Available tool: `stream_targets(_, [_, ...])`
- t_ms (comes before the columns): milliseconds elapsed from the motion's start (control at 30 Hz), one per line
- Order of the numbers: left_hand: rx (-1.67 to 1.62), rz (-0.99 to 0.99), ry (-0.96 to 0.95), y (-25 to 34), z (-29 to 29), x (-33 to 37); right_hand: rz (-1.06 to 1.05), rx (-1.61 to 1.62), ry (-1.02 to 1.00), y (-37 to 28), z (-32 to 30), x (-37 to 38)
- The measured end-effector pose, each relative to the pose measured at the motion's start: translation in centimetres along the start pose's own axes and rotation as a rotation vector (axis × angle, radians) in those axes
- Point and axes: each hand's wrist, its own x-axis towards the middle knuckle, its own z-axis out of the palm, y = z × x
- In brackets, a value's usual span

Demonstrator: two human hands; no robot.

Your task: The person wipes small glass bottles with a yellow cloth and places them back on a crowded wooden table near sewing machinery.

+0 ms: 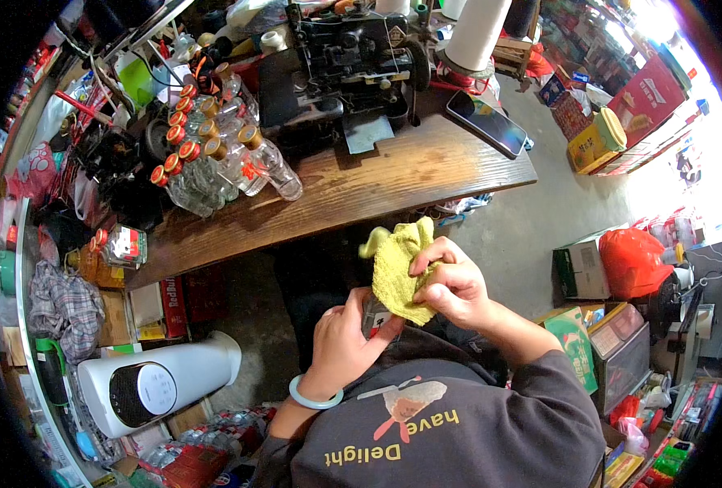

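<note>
Close in front of my body, my left hand (341, 342) is wrapped round a small clear glass bottle (374, 314) with a label, most of it hidden by fingers and cloth. A yellow-green cloth (397, 275) is pinched in my right hand (460, 289) and lies against the bottle's upper part. Whether the bottle has a cap on cannot be seen. On the wooden table (328, 185) stand several clear glass bottles (206, 183), some with red caps and some with gold caps. Another labelled bottle (125, 246) sits by the table's left end.
A black sewing machine (353, 61) stands at the back of the table, with a large white thread cone (476, 37) and a phone (487, 124) to its right. A white appliance (162, 386) is at lower left. Cartons and a red bag (631, 262) are on the right.
</note>
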Motion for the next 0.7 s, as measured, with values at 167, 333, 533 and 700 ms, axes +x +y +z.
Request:
stream_targets(167, [0.124, 0.199, 0.018, 0.4, 0.3, 0.2, 0.257, -0.173, 0.144, -2.6, 0.7, 2.5])
stream_targets(333, [0.333, 0.303, 0.017, 0.1, 0.2, 0.2, 0.245, -0.439, -0.146, -2.6, -0.1, 2.6])
stream_targets(533, [0.490, 0.349, 0.060, 0.1, 1.3, 0.0, 0.573, -0.463, -0.060, -2.9, 0.7, 2.9])
stream_targets(700, [0.577, 0.436, 0.101, -0.3, 1.5, -0.1, 0.855, 0.010, -0.194, -0.6, -0.7, 2.7])
